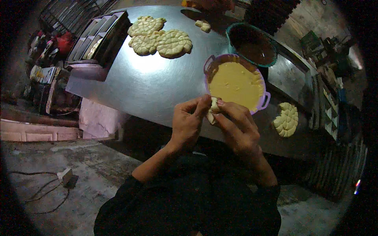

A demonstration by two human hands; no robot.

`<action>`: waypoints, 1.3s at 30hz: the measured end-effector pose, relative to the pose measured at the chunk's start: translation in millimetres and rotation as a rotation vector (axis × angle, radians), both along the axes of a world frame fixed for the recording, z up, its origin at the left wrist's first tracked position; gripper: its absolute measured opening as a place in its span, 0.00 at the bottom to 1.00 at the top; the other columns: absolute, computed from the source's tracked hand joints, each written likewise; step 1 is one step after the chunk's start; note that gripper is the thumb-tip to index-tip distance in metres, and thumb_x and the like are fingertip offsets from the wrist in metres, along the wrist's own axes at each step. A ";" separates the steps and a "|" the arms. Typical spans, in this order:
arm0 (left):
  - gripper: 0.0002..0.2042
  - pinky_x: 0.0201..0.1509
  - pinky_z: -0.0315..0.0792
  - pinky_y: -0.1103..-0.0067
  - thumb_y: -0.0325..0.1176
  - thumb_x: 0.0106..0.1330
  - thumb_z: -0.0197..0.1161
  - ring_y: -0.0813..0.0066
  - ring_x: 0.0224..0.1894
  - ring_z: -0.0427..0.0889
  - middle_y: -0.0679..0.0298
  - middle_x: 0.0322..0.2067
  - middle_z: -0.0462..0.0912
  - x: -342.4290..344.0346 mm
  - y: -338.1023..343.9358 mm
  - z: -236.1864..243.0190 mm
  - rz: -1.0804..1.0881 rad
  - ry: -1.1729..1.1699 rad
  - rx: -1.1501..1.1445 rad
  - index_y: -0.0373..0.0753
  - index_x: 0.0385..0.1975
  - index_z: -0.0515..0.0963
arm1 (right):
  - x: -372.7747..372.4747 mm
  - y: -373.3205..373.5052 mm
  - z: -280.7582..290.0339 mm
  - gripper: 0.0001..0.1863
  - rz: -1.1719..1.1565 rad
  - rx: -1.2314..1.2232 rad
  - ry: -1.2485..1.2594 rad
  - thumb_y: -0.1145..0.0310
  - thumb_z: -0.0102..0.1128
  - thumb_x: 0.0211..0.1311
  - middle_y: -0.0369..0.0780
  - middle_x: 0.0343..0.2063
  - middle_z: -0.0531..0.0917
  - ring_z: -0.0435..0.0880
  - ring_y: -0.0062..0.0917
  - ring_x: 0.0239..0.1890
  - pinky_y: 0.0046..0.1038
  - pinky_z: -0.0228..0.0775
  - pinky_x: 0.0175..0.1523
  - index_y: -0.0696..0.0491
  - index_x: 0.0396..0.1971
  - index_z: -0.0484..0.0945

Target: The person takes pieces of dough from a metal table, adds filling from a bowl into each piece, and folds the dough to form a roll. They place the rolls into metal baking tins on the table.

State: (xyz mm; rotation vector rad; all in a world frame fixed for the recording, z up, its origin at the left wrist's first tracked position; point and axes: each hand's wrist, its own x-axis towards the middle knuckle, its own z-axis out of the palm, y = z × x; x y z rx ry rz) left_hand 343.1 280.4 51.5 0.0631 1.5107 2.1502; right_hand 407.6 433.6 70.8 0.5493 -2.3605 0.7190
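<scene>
My left hand (188,120) and my right hand (238,125) meet at the near edge of the metal table. Between their fingertips is a small piece of pale dough (214,105), pinched from both sides. Just beyond them stands a lilac basin (267,100) with loop handles, holding a smooth yellow filling (236,84). To the right of my right hand lies a flat round of dough (286,120), scored into portions, with a bite-shaped gap in its left edge. My fingers hide part of the held piece.
Several scored dough rounds (174,43) lie at the far left of the metal table (118,88), beside a tray of divided moulds (94,37). A small dough lump (203,26) and a dark green-rimmed tub (252,43) are at the back. Cables and a power block (65,174) lie on the floor.
</scene>
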 end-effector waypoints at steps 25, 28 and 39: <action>0.17 0.48 0.74 0.81 0.40 0.69 0.60 0.77 0.43 0.80 0.60 0.45 0.83 -214.4 -166.9 -50.8 -0.183 -0.227 -0.090 0.31 0.47 0.80 | -240.1 -140.7 -11.3 0.28 0.176 -0.056 -0.620 0.64 0.72 0.49 0.35 0.37 0.82 0.74 0.34 0.37 0.35 0.65 0.46 0.48 0.52 0.73; 0.18 0.48 0.74 0.80 0.42 0.69 0.59 0.75 0.45 0.80 0.60 0.51 0.80 -222.2 -164.4 -84.2 -0.212 -0.196 0.185 0.30 0.46 0.80 | -250.9 -140.7 -24.7 0.30 0.071 0.044 -0.659 0.64 0.74 0.47 0.37 0.36 0.80 0.75 0.35 0.39 0.36 0.66 0.46 0.49 0.53 0.72; 0.14 0.41 0.74 0.77 0.37 0.69 0.56 0.73 0.38 0.81 0.59 0.45 0.80 -188.7 -110.6 -173.9 -0.013 0.207 -0.245 0.37 0.49 0.78 | -180.2 -142.7 -142.9 0.18 -0.436 -1.233 -0.954 0.79 0.66 0.56 0.41 0.38 0.77 0.78 0.23 0.44 0.24 0.73 0.50 0.53 0.46 0.72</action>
